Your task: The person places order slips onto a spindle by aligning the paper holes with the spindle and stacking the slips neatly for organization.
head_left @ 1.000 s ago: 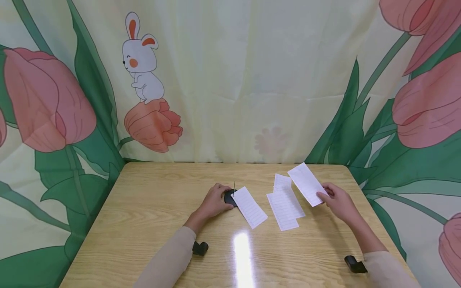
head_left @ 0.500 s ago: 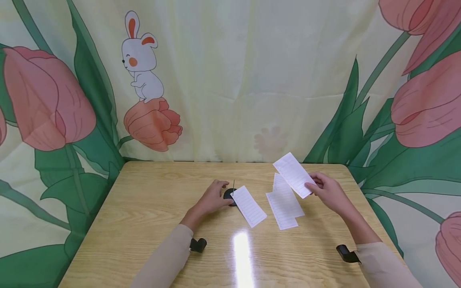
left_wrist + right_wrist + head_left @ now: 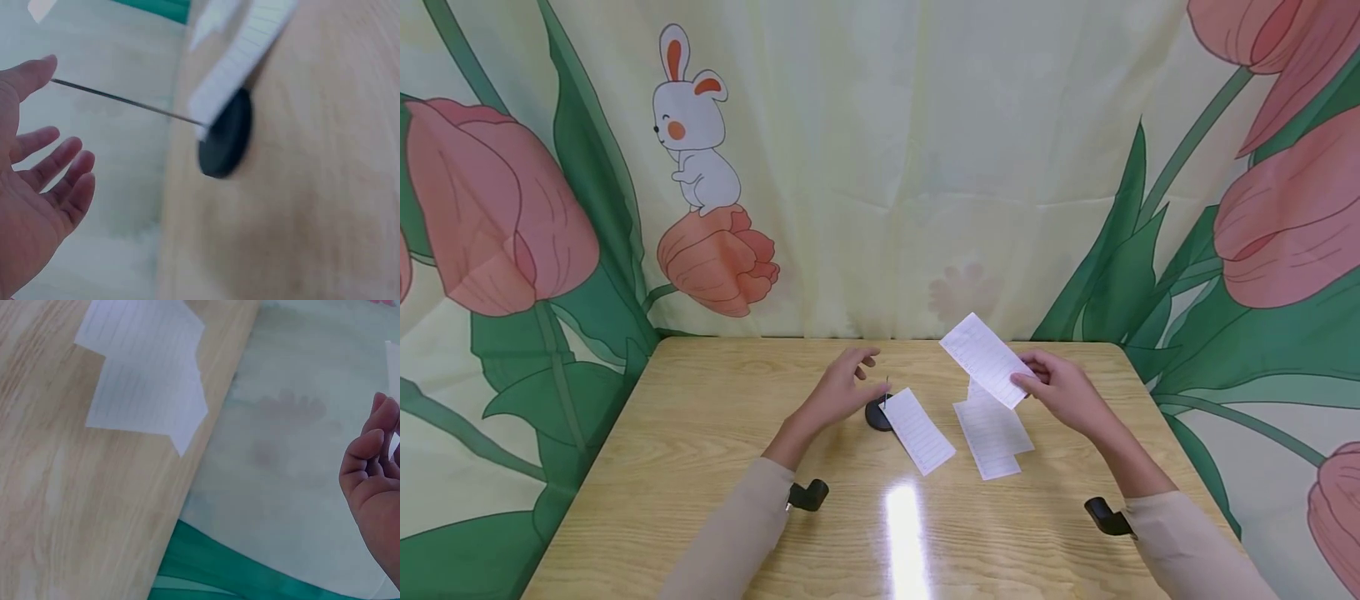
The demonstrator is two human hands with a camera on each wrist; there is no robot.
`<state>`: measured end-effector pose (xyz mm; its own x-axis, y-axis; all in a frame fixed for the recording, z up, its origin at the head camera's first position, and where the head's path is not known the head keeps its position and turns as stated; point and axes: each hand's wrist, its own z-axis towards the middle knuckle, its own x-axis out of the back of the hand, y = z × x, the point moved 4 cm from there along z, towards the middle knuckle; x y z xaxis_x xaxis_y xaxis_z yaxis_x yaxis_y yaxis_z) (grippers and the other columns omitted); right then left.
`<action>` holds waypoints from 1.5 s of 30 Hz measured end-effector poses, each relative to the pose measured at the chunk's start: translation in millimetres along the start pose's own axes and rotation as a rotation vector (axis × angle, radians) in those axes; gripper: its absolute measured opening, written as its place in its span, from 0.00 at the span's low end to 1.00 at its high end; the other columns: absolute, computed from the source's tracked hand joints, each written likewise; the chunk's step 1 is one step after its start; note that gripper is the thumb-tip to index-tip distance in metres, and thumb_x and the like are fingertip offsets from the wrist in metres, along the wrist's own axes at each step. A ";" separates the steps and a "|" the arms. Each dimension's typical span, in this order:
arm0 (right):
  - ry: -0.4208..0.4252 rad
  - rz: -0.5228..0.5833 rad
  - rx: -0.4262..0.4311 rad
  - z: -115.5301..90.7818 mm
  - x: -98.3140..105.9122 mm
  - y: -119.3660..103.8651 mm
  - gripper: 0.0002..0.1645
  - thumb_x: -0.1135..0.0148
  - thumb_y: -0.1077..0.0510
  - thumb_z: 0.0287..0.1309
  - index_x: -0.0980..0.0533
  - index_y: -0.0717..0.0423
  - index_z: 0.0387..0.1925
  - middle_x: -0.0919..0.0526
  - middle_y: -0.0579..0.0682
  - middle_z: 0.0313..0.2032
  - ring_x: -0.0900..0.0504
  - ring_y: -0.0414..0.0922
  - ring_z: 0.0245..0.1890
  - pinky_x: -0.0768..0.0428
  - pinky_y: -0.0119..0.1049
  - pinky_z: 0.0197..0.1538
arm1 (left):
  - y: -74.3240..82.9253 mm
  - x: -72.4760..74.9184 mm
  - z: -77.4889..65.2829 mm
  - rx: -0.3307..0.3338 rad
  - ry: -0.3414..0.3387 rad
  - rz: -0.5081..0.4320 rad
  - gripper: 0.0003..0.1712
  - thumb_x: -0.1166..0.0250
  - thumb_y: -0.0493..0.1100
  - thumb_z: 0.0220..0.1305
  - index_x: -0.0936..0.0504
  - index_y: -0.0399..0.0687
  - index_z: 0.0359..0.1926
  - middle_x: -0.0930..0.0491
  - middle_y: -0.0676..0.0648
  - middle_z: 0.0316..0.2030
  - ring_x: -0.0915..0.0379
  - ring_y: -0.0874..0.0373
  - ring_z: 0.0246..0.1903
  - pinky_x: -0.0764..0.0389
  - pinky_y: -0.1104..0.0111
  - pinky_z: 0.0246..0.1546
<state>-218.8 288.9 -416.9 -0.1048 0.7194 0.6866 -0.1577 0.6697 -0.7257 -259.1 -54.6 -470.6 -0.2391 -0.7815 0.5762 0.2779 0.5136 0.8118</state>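
Note:
A receipt spike [image 3: 877,417] with a round black base and a thin upright needle stands near the middle of the table. One lined paper slip [image 3: 921,433] is on its needle, one end low over the base. My left hand [image 3: 838,387] hovers above the base with fingers spread, its thumb by the needle's tip; in the left wrist view the needle [image 3: 125,100] points at that thumb. Between thumb and fingers, my right hand [image 3: 1062,390] pinches the corner of another lined slip [image 3: 981,358], raised and tilted. Under it several slips [image 3: 992,437] lie overlapping on the wood.
The wooden table [image 3: 700,450] ends at a curtain [image 3: 850,167] printed with tulips and a rabbit. Black camera mounts [image 3: 808,495] sit at both wrists. A bright light reflection falls on the table's front middle.
My left hand has let go of the spike's base and lifted upward beside the needle. My right hand has carried its slip leftward, over the loose slips.

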 end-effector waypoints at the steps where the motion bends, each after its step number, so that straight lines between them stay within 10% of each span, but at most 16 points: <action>1: -0.007 0.004 0.007 0.8 -1.0 -2.8 0.20 0.36 0.59 0.70 0.24 0.66 0.58 0.14 0.63 0.47 0.14 0.44 0.37 0.17 0.29 0.38 | 4.7 2.0 0.8 -0.016 0.009 -0.002 0.35 0.28 0.50 0.66 0.27 0.48 0.71 0.22 0.43 0.57 0.24 0.44 0.51 0.20 0.57 0.46; 20: -0.089 0.071 0.099 17.5 -22.3 -34.1 0.18 0.34 0.60 0.69 0.21 0.65 0.55 0.13 0.59 0.45 0.13 0.43 0.39 0.16 0.31 0.39 | 58.7 12.0 20.4 -0.157 0.139 -0.082 0.13 0.36 0.44 0.74 0.14 0.41 0.52 0.14 0.46 0.38 0.21 0.56 0.38 0.19 0.64 0.40; 45: -0.133 0.185 0.076 18.1 -61.3 -30.9 0.13 0.36 0.62 0.70 0.21 0.62 0.52 0.12 0.59 0.44 0.13 0.44 0.37 0.16 0.34 0.40 | 45.2 15.0 18.1 -0.078 0.104 -0.123 0.04 0.32 0.35 0.68 0.12 0.41 0.40 0.14 0.47 0.33 0.22 0.57 0.32 0.21 0.71 0.33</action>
<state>-225.3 220.8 -435.8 -0.2665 0.7944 0.5458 -0.1965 0.5096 -0.8377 -267.0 -36.6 -423.6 -0.1793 -0.8715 0.4564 0.3249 0.3854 0.8636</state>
